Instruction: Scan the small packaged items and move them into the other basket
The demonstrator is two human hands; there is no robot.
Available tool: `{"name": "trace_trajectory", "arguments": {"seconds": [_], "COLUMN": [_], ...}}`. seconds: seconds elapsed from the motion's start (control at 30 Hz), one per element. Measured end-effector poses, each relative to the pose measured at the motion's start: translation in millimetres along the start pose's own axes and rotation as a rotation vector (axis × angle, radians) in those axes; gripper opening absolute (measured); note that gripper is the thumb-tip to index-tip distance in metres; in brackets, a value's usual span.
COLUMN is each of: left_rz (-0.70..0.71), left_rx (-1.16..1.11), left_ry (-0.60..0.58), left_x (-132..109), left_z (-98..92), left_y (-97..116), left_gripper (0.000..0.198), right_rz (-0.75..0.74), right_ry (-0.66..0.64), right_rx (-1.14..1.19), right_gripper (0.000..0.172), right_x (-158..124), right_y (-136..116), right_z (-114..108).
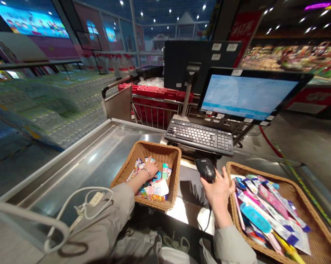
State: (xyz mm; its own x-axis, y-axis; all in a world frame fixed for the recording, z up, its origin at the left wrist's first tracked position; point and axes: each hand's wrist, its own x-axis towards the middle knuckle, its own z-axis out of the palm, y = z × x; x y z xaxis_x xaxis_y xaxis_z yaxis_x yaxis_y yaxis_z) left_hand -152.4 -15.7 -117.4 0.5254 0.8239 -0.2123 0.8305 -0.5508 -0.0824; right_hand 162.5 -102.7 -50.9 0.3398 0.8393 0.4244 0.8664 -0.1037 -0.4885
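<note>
A black handheld barcode scanner (206, 169) sits in the right hand (219, 189), just right of the middle of the frame. Its long axis slants with the nose pointing up and to the left, toward the keyboard, and a thin black cable (209, 216) drops below it. The right hand's fingers are spread, with the thumb and palm closed around the scanner's grip.

The left hand (149, 171) lies palm down, fingers loosely together, on a heap of small colourful plastic packets (154, 185) inside a woven tan wicker basket (144, 147) at lower middle; whether it pinches one, you cannot tell. A second, larger woven tan wicker basket (313, 205) at lower right holds long flat plastic-wrapped packets (272, 205), too many to count, most lying diagonally from upper left to lower right.

Both baskets stand on a stainless steel tabletop (83, 161). Beyond them are one black keyboard (199, 137), one lit monitor (247, 96) and the black back of a second monitor (201, 62). A red-and-silver shopping cart (154, 106) stands at upper middle, and shrink-wrapped bottled water (52, 106) is stacked at upper left.
</note>
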Motion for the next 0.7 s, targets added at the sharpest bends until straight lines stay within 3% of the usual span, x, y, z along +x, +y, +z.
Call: {"name": "trace_trajectory", "arguments": {"seconds": [0.37, 0.7], "left_rz": [-0.049, -0.126], "left_rx": [-0.024, -0.057], "left_ry": [-0.101, -0.142], "left_x": [13.6, 9.6], "left_z": [13.4, 9.5], "left_y": [-0.6, 4.3], "left_gripper": [0.050, 0.046], "right_rz": [0.055, 0.011], "right_ry": [0.028, 0.054], "right_rx": [-0.004, -0.006], "right_gripper": [0.040, 0.039], "right_x": [-0.1, -2.5], "right_y": [10.1, 9.5], "right_z": [-5.3, -0.1]}}
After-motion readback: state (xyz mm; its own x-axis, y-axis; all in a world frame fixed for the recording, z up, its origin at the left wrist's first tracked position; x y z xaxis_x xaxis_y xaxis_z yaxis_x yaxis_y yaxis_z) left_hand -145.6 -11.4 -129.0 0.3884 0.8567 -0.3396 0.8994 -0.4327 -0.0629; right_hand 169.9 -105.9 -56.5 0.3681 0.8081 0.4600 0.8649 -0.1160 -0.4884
